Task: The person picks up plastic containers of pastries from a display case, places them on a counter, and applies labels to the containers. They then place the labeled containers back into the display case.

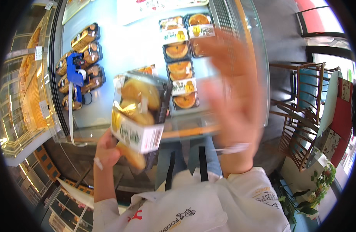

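Observation:
My left hand (106, 152) grips the near left side of a clear-lidded, black-based plastic pack of pastries (140, 101) with a printed paper band around it, tilted above the front edge of the counter. Raised at the right, my right hand (233, 75) is blurred; its fingers look spread and I see nothing held in it. Beyond and between the hands, banded packs of round pastries (182, 75) lie in two columns on the pale counter surface. A blue price-label gun or tape dispenser (75, 76) stands at the left with a white strip hanging from it.
More packs of baked goods (92, 55) lie around the blue device. White printed sheets or trays (154, 8) are at the far edge. A glass panel (256, 43) bounds the counter at right. Wooden chairs (304, 87) stand further right, and a lit bread display (32, 72) is at left.

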`<state>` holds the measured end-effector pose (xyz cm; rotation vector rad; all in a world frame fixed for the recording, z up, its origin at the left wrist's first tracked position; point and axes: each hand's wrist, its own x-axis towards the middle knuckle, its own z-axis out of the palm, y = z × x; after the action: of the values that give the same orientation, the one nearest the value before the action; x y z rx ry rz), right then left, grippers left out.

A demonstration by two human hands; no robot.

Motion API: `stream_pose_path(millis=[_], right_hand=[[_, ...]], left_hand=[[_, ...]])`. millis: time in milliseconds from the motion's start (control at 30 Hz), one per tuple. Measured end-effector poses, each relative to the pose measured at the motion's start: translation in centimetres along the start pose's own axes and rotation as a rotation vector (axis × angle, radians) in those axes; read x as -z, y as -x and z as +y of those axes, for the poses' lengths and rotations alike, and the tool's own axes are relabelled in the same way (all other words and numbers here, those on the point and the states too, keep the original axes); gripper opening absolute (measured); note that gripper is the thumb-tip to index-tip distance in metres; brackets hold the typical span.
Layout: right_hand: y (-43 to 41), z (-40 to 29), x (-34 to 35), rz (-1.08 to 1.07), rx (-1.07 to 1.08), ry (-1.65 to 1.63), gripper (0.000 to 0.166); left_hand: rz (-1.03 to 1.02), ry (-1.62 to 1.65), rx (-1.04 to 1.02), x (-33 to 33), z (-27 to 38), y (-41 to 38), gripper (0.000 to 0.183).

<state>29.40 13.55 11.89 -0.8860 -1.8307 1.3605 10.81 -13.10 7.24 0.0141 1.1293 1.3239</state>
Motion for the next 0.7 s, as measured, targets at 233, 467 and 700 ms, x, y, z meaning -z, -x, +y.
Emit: stream_pose_path(millis=[233,467,700], right_hand=[[-4.0,13.2,13.6,0.394,-0.106,0.574,0.058],[-3.6,15.8,11.8,0.121,-0.209,0.868,0.066],[-3.8,15.4,11.8,0.047,-0.115,0.957,0.066]], left_hand=[[-0.029,0.114,0.138,-9.1,-4.8,-8.4,0.065],[0.100,0.121,0.309,-13.2,-10.2,-14.3,0.065],[0.204,0.093,0.307,-13.4,-14.5,-18.3,0.060]])
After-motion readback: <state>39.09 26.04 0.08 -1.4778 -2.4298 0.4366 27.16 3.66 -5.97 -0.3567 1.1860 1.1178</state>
